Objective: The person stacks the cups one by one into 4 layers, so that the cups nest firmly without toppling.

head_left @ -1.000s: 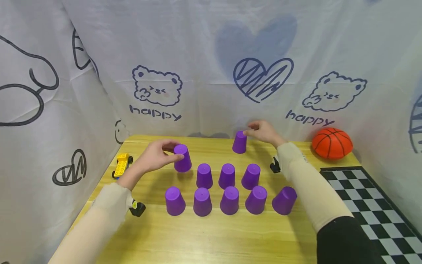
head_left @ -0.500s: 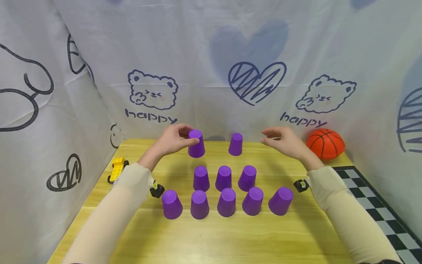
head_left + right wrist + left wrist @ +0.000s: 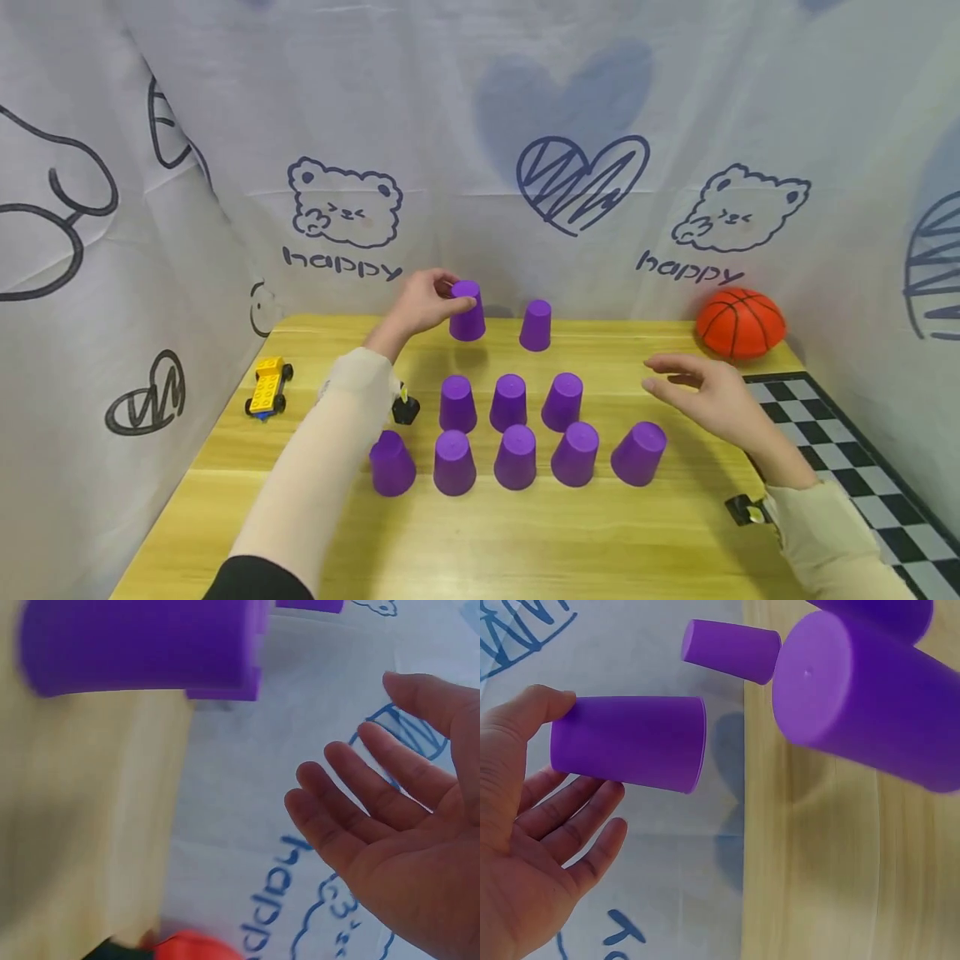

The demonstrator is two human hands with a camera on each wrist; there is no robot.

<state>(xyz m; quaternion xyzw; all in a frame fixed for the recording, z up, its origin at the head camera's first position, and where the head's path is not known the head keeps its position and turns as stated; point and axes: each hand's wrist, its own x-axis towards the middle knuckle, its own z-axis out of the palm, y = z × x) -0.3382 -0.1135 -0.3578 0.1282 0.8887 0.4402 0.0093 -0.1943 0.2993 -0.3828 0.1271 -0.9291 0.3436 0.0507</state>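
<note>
Nearest me, I see five upside-down purple plastic cups forming the front row [image 3: 514,457] on the yellow wooden table [image 3: 480,542]. Just behind that row's right end, my right hand [image 3: 712,400] hovers with fingers spread, holding nothing. Behind the front row stand three more cups [image 3: 508,402]. Farther back, my left hand [image 3: 420,304] pinches one inverted purple cup [image 3: 467,311] by its top, beside another cup [image 3: 536,326] at the table's far edge.
</note>
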